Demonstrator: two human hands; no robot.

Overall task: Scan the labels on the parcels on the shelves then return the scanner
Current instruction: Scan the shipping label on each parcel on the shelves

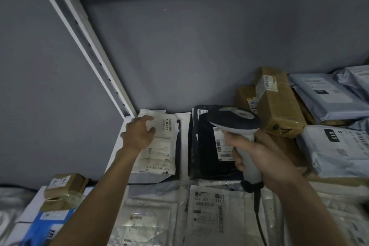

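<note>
My right hand (257, 156) grips the handle of a grey and black barcode scanner (235, 120), whose head points forward over a black parcel (205, 146) with a white label. A black cable hangs from the handle's base. My left hand (139, 134) reaches to the shelf's back left corner and pinches the top of a white parcel (161, 146) between thumb and fingers. That parcel's label shows barcodes and printed numbers.
Brown cardboard boxes (277, 102) stand right of the scanner, with grey poly mailers (327, 94) stacked further right. More white labelled mailers (207, 211) lie on the lower shelf in front. Small brown boxes (63, 187) sit at lower left. A white upright (87, 46) rises at left.
</note>
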